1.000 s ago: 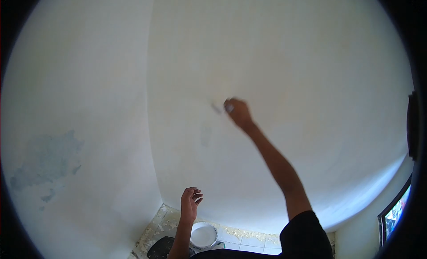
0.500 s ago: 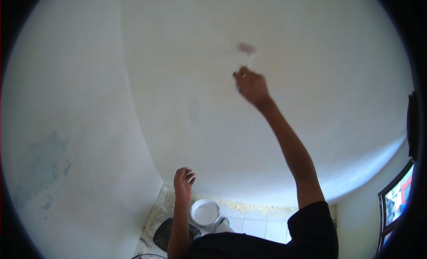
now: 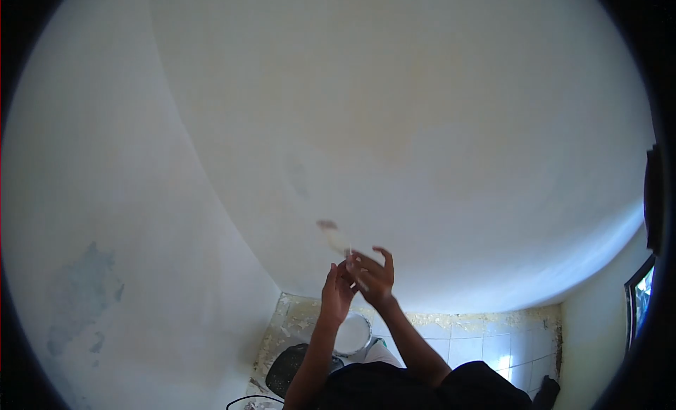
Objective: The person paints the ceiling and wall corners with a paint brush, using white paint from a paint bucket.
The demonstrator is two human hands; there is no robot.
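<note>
The brush (image 3: 334, 239), blurred, was observed above the white bucket (image 3: 369, 330), its reddish-brown end farthest from the bucket. The right hand (image 3: 374, 277), also above the bucket, held the brush, one finger extended. The left hand (image 3: 339, 296) met it there, fingers partly curled; whether it also gripped could not be determined. A dark container (image 3: 287, 369) stood just left of the bucket.

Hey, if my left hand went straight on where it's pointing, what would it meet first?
Your left hand would likely meet the right hand first, by the brush, though depth is unclear.
</note>
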